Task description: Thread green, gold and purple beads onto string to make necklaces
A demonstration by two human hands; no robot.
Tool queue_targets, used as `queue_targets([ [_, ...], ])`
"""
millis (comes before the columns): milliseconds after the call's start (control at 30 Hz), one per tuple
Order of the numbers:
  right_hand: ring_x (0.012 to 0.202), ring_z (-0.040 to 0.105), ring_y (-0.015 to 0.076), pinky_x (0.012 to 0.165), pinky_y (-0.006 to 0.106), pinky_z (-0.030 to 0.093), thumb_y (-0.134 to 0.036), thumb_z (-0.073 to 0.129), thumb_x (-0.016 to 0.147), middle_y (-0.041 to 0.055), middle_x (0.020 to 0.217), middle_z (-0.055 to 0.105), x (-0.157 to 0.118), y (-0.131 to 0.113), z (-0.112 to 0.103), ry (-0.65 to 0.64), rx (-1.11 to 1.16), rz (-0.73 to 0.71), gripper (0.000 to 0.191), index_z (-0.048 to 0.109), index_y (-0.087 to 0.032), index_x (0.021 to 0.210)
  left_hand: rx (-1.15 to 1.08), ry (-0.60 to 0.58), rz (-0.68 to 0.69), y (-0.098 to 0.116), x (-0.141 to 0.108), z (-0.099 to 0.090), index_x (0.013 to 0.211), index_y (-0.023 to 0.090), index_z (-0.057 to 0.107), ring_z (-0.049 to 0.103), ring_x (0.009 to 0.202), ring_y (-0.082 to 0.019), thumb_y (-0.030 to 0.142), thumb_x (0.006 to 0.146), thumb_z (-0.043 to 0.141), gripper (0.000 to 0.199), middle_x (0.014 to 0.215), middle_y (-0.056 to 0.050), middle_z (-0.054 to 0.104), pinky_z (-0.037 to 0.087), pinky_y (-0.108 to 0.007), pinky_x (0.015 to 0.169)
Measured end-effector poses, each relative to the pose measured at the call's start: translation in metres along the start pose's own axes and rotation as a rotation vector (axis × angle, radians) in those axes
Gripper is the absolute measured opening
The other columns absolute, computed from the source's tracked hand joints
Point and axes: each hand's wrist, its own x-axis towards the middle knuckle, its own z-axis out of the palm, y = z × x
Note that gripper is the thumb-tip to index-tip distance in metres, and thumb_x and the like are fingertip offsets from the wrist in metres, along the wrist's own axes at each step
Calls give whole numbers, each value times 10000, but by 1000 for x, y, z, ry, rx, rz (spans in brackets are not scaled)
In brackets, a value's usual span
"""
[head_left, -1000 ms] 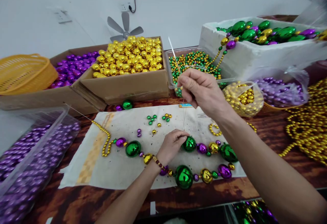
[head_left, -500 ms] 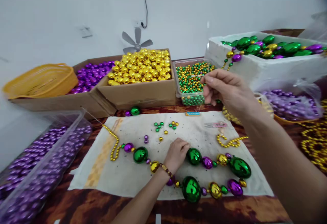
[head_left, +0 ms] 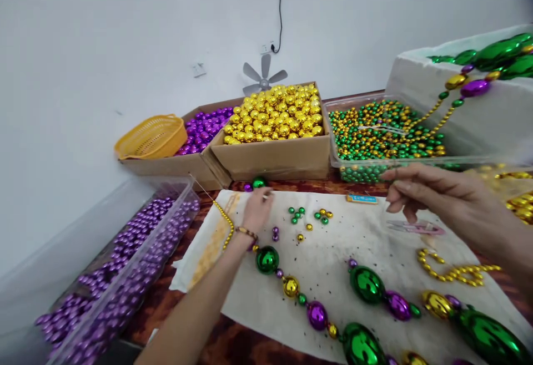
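Note:
My left hand (head_left: 257,209) reaches over the back left edge of the white cloth (head_left: 333,276), beside a large green bead (head_left: 259,182) and a small purple bead (head_left: 248,187). Its fingertips are partly hidden, so a hold cannot be made out. My right hand (head_left: 428,190) is raised above the cloth's right side, thumb and forefinger pinched at something too thin to make out. A strand of green, purple and gold beads (head_left: 317,315) curves over the cloth. Loose small beads (head_left: 297,215) and pink-handled scissors (head_left: 416,227) lie on it.
Along the back stand a box of gold beads (head_left: 270,157), purple beads (head_left: 206,129), a yellow basket (head_left: 152,137) and a tub of small beads (head_left: 375,162). A clear bin (head_left: 125,259) is at left, a white foam box (head_left: 462,110) at right.
My left hand has left the strand's end and moved back and left to the green and purple beads. My right hand is lower, near the scissors. The view has shifted left.

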Motion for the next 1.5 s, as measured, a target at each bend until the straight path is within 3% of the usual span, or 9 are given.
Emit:
queue_targets([
  [67,581,642,175,411,231,487,-354,644,828,87,719,677,-3,12,0,-3,25,85,162,691,-211,887,92,73,-57,-36,31,-17,1047,171,613,569,1011,-237,208,837,466,259,1052,-110,606,431,-396,934],
  [167,576,647,168,431,229,489,-369,653,822,75,721,676,-6,25,5,29,38,159,196,662,-176,854,183,47,-77,-78,60,-22,1120,149,573,543,1058,-254,180,771,527,354,1073,-118,576,406,-394,970],
  [400,538,623,128,428,206,448,-340,578,875,23,683,628,-8,34,13,7,39,156,194,618,-155,918,259,-60,-41,-123,82,0,1127,122,558,528,1042,-275,282,760,541,401,1026,-112,596,395,-402,962],
  [633,580,625,128,440,202,442,-342,571,870,24,726,627,-15,46,10,-22,40,186,236,587,-150,1007,350,-38,-5,-138,83,0,1141,146,544,555,1013,-278,340,782,524,408,1040,-117,584,420,-382,917],
  [967,574,621,147,439,218,457,-425,576,864,48,724,641,-43,65,-2,-19,4,295,305,600,-151,994,388,-73,82,-123,59,-7,1118,148,549,582,975,-251,323,800,519,364,1010,-105,595,442,-338,892],
  [1100,573,622,160,423,226,456,-466,582,843,49,718,629,-50,70,-2,-38,37,315,346,606,-155,993,392,-23,91,-109,42,-13,1172,158,521,570,1013,-260,349,805,543,414,1064,-109,579,438,-357,911],
  [1233,562,624,175,419,248,461,-502,586,824,46,709,624,-53,78,1,-35,55,306,377,624,-167,994,339,247,166,-57,51,-35,1183,181,500,500,1112,-252,383,889,445,361,1155,-110,547,376,-374,987],
  [1333,558,625,180,423,257,457,-498,581,829,43,703,627,-53,85,7,-28,59,329,357,638,-185,993,303,409,323,6,86,-51,1114,211,535,494,1090,-241,369,913,421,280,1122,-82,578,350,-378,991],
  [1500,539,620,179,412,254,437,-496,564,835,40,682,629,-55,90,17,-21,68,322,343,657,-199,980,496,232,291,87,162,-47,1053,188,575,512,1046,-275,328,891,455,246,1044,-107,624,364,-408,916],
])
